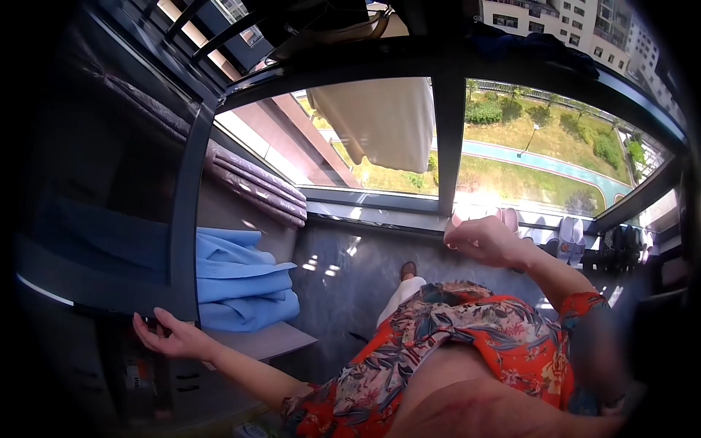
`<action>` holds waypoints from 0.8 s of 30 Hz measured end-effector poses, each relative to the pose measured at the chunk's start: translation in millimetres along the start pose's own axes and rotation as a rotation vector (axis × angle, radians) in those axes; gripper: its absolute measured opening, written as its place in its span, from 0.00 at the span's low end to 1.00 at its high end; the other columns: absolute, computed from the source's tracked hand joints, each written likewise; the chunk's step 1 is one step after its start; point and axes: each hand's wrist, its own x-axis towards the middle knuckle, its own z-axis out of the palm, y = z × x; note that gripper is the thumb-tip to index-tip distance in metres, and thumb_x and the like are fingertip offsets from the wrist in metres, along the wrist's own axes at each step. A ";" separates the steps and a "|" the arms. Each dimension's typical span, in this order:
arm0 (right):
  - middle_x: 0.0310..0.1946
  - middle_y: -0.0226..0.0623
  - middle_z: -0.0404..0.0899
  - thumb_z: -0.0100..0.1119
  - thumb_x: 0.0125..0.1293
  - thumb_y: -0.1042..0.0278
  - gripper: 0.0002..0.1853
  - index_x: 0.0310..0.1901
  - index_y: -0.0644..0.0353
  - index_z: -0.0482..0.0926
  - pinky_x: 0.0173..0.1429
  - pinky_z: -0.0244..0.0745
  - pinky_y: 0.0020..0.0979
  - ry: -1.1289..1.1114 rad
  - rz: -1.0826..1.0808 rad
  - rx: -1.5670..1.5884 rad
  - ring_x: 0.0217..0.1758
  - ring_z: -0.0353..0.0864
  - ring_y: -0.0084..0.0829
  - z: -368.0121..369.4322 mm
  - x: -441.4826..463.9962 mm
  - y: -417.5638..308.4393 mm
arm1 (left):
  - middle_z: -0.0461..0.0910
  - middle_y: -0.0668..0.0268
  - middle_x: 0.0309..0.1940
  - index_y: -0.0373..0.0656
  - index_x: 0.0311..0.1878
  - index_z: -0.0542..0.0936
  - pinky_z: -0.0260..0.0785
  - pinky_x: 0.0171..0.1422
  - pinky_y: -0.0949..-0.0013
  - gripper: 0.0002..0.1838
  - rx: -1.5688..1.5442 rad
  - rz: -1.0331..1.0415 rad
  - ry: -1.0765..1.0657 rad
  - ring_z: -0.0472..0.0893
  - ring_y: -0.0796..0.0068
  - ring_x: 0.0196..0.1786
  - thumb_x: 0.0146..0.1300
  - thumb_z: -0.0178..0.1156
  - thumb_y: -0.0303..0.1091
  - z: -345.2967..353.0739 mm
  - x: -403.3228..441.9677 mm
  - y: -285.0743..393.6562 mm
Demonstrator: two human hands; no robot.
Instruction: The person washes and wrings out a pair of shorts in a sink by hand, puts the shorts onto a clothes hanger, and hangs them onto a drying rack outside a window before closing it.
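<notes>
My left hand (171, 336) is at the lower left, its fingers apart and bent near the bottom edge of a dark-framed glass door (184, 219); nothing shows in it. Just right of that door, a light blue cloth (244, 285) lies in folds on a grey shelf (281, 340). My right hand (485, 241) is raised in front of the window sill with its fingers curled together. Whether anything is inside those fingers cannot be made out. Pink slippers (509, 218) stand on the sill just behind it.
A patterned purple curtain (255, 182) is gathered at the left of the window. Beige cloth (380, 120) hangs beyond the glass. White slippers (571, 237) and dark shoes (624, 244) line the right side. Grey floor (343, 270) lies below the sill.
</notes>
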 end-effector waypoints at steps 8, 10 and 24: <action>0.34 0.43 0.81 0.56 0.57 0.73 0.10 0.41 0.59 0.80 0.39 0.75 0.34 0.073 0.104 -0.046 0.33 0.81 0.40 -5.3 -36.5 17.2 | 0.77 0.57 0.46 0.32 0.53 0.74 0.70 0.51 0.72 0.16 -0.229 -0.011 -0.011 0.75 0.71 0.47 0.63 0.57 0.28 -13.2 12.8 -12.0; 0.33 0.42 0.81 0.56 0.58 0.72 0.10 0.41 0.58 0.80 0.38 0.75 0.33 0.073 0.113 -0.038 0.32 0.81 0.39 -3.8 -38.5 27.8 | 0.78 0.58 0.46 0.33 0.50 0.77 0.70 0.51 0.73 0.14 -0.198 -0.023 -0.015 0.76 0.72 0.45 0.63 0.57 0.28 -17.2 1.7 -2.8; 0.31 0.41 0.81 0.58 0.57 0.70 0.09 0.39 0.58 0.81 0.37 0.76 0.33 0.143 0.106 -0.046 0.31 0.81 0.38 -7.0 -68.9 61.1 | 0.73 0.51 0.50 0.28 0.57 0.70 0.68 0.55 0.69 0.24 -0.363 -0.302 0.012 0.75 0.64 0.50 0.62 0.57 0.35 -10.1 -12.6 -22.4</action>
